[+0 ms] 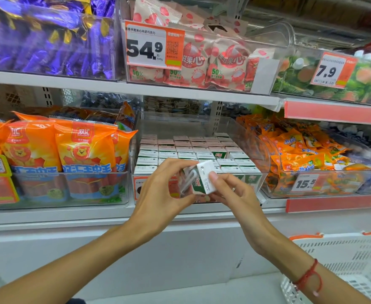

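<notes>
Both hands grasp one small carton (202, 182), held tilted in the air just in front of the clear bin (260, 148) on the lower shelf (81, 215). The left hand (160, 191) curls its fingers over the carton's left side, where a wrapped straw (189, 178) lies against the pack, with the thumb coming up from below. The right hand (235, 194) pinches the carton from the other side, its thumb pressed on the white face and its fingers tucked under the base. The carton is white on top with a green and red print on its side. The bin behind it holds rows of like cartons (180, 150) standing upright, packed close, with one green-faced one showing near the middle. A red cord (309, 277) circles the right wrist. Left of the bin stand orange sausage packs (85, 154) in another clear bin; to the right lies a heap of small orange packets (300, 150) behind a 15.5 tag (305, 183). On the upper shelf are purple sweets (48, 40), lychee packets (224, 62) behind a 54.9 tag (153, 46), and green packs behind a 7.9 tag (331, 71). A white basket (344, 260) with an orange rim sits at the lower right, well apart from the hands.
</notes>
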`<state>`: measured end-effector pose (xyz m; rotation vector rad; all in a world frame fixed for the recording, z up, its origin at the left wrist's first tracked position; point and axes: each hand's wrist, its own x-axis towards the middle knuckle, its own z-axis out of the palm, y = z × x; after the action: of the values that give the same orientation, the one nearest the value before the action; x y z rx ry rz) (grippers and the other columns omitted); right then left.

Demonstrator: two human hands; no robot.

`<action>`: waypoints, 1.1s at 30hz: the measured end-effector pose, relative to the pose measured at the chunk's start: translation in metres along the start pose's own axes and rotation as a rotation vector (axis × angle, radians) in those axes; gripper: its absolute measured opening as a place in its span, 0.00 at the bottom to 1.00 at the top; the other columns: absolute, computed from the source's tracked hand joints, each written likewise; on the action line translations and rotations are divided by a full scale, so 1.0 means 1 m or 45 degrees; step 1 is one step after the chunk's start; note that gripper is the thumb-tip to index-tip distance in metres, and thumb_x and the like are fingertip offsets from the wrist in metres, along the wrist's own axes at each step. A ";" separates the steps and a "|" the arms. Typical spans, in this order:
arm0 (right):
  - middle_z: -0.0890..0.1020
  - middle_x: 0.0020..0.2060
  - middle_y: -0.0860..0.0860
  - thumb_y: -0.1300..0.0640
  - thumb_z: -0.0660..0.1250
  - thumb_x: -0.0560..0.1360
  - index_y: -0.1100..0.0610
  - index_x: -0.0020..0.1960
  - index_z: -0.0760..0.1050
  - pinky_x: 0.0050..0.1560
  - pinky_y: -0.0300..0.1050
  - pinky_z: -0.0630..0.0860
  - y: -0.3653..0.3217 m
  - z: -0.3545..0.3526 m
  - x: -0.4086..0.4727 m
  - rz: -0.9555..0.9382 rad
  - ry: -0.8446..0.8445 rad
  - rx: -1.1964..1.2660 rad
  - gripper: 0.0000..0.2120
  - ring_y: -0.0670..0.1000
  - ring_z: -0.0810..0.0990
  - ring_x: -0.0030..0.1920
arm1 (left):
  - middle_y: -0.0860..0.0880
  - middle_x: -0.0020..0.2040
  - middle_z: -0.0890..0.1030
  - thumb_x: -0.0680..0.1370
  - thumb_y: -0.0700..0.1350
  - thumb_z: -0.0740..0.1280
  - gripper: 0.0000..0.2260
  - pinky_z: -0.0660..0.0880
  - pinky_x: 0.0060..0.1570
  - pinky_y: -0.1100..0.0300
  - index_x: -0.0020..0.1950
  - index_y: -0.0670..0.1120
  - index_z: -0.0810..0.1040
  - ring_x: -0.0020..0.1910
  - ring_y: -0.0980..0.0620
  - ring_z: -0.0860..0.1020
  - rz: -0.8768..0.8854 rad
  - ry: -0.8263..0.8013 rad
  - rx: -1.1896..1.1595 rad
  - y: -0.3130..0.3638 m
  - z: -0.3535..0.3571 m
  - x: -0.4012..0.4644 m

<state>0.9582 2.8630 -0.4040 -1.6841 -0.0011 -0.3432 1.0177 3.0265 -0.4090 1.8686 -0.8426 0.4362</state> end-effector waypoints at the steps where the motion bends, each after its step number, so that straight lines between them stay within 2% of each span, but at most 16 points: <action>1: 0.86 0.45 0.49 0.36 0.66 0.67 0.54 0.49 0.81 0.60 0.45 0.76 0.000 0.000 0.000 0.002 0.003 -0.024 0.23 0.46 0.84 0.50 | 0.63 0.57 0.73 0.70 0.41 0.77 0.29 0.67 0.53 0.80 0.61 0.65 0.68 0.60 0.67 0.69 0.000 -0.035 -0.005 -0.001 0.000 0.000; 3: 0.85 0.46 0.50 0.37 0.63 0.70 0.54 0.51 0.80 0.63 0.49 0.74 -0.001 0.001 -0.001 0.008 -0.002 -0.085 0.22 0.48 0.83 0.51 | 0.63 0.58 0.71 0.71 0.42 0.76 0.28 0.67 0.53 0.80 0.62 0.63 0.68 0.61 0.67 0.68 0.002 -0.109 -0.017 -0.002 -0.001 0.000; 5: 0.85 0.49 0.47 0.39 0.60 0.73 0.49 0.55 0.78 0.63 0.48 0.76 0.000 0.004 -0.003 -0.020 0.005 -0.140 0.19 0.46 0.82 0.53 | 0.60 0.59 0.71 0.72 0.42 0.75 0.28 0.68 0.53 0.78 0.63 0.63 0.67 0.62 0.66 0.68 -0.013 -0.159 -0.032 -0.003 0.000 0.000; 7: 0.83 0.52 0.43 0.41 0.58 0.75 0.43 0.61 0.74 0.60 0.42 0.77 0.000 0.008 -0.005 -0.099 0.007 -0.197 0.17 0.43 0.81 0.55 | 0.62 0.61 0.72 0.73 0.43 0.74 0.28 0.70 0.51 0.78 0.65 0.65 0.66 0.61 0.67 0.70 -0.088 -0.173 -0.117 -0.003 0.000 0.000; 9: 0.80 0.56 0.39 0.46 0.59 0.78 0.40 0.67 0.68 0.56 0.33 0.75 0.000 0.008 -0.006 -0.171 -0.022 -0.217 0.17 0.38 0.78 0.57 | 0.63 0.60 0.73 0.74 0.45 0.74 0.29 0.73 0.45 0.77 0.68 0.65 0.65 0.56 0.70 0.74 -0.216 -0.170 -0.350 0.000 -0.001 0.003; 11: 0.75 0.60 0.34 0.54 0.61 0.80 0.38 0.69 0.64 0.53 0.25 0.71 0.001 0.006 -0.006 -0.238 -0.093 -0.271 0.20 0.30 0.74 0.59 | 0.61 0.57 0.76 0.73 0.48 0.72 0.29 0.75 0.38 0.74 0.67 0.68 0.65 0.51 0.70 0.78 -0.337 -0.147 -0.595 0.003 -0.003 0.006; 12: 0.72 0.62 0.31 0.56 0.62 0.80 0.37 0.69 0.62 0.54 0.24 0.69 0.002 0.005 -0.006 -0.264 -0.133 -0.321 0.23 0.29 0.71 0.60 | 0.60 0.56 0.77 0.73 0.50 0.71 0.27 0.75 0.37 0.73 0.65 0.70 0.65 0.49 0.69 0.79 -0.390 -0.132 -0.671 0.004 -0.005 0.007; 14: 0.69 0.65 0.29 0.54 0.63 0.80 0.37 0.71 0.61 0.62 0.30 0.69 0.004 0.005 -0.005 -0.309 -0.198 -0.412 0.24 0.30 0.68 0.65 | 0.56 0.56 0.81 0.71 0.54 0.70 0.23 0.77 0.37 0.71 0.61 0.73 0.67 0.50 0.64 0.81 -0.503 -0.125 -0.776 0.004 -0.007 0.009; 16: 0.68 0.69 0.31 0.50 0.63 0.79 0.39 0.74 0.61 0.69 0.45 0.68 0.006 0.005 -0.005 -0.309 -0.238 -0.443 0.25 0.36 0.67 0.69 | 0.53 0.54 0.84 0.72 0.55 0.69 0.19 0.78 0.37 0.69 0.59 0.72 0.69 0.49 0.58 0.83 -0.608 -0.147 -0.852 0.001 -0.007 0.010; 18: 0.68 0.70 0.34 0.47 0.62 0.78 0.38 0.74 0.61 0.70 0.51 0.68 0.006 0.005 -0.003 -0.308 -0.270 -0.445 0.26 0.40 0.69 0.70 | 0.54 0.50 0.86 0.76 0.55 0.67 0.15 0.79 0.38 0.67 0.60 0.68 0.71 0.48 0.57 0.84 -0.707 -0.173 -0.885 -0.003 -0.007 0.011; 20: 0.73 0.67 0.36 0.44 0.63 0.76 0.36 0.71 0.64 0.66 0.43 0.71 0.003 0.006 -0.002 -0.309 -0.265 -0.410 0.24 0.40 0.73 0.66 | 0.54 0.48 0.86 0.77 0.57 0.66 0.13 0.80 0.41 0.64 0.61 0.64 0.73 0.47 0.56 0.84 -0.818 -0.200 -0.899 -0.006 -0.009 0.012; 23: 0.82 0.53 0.35 0.44 0.65 0.72 0.37 0.63 0.71 0.53 0.30 0.74 -0.001 0.009 -0.002 -0.302 -0.194 -0.344 0.19 0.39 0.81 0.54 | 0.51 0.48 0.86 0.72 0.63 0.68 0.19 0.81 0.43 0.61 0.61 0.60 0.76 0.48 0.53 0.85 -0.917 -0.297 -0.842 -0.010 -0.015 0.013; 26: 0.85 0.45 0.37 0.44 0.69 0.68 0.41 0.54 0.79 0.45 0.30 0.76 -0.004 0.012 -0.001 -0.271 -0.085 -0.191 0.14 0.41 0.84 0.46 | 0.48 0.48 0.86 0.64 0.69 0.69 0.23 0.82 0.44 0.55 0.54 0.59 0.81 0.48 0.51 0.85 -0.996 -0.393 -0.780 -0.012 -0.020 0.014; 29: 0.86 0.39 0.43 0.42 0.69 0.68 0.43 0.43 0.84 0.39 0.29 0.76 -0.008 0.014 -0.001 -0.220 0.000 -0.062 0.08 0.42 0.84 0.40 | 0.47 0.45 0.86 0.56 0.74 0.68 0.29 0.81 0.37 0.58 0.46 0.56 0.84 0.43 0.51 0.85 -1.087 -0.445 -0.713 -0.014 -0.022 0.014; 33: 0.86 0.36 0.47 0.38 0.68 0.66 0.44 0.36 0.85 0.37 0.31 0.77 -0.008 0.014 -0.001 -0.106 0.032 -0.030 0.12 0.44 0.84 0.37 | 0.46 0.43 0.86 0.53 0.76 0.67 0.36 0.80 0.34 0.59 0.47 0.50 0.83 0.40 0.51 0.86 -1.136 -0.482 -0.700 -0.017 -0.020 0.011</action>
<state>0.9591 2.8777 -0.3976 -1.7063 -0.0490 -0.4281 1.0393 3.0453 -0.4045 1.6088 -0.2405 -0.6569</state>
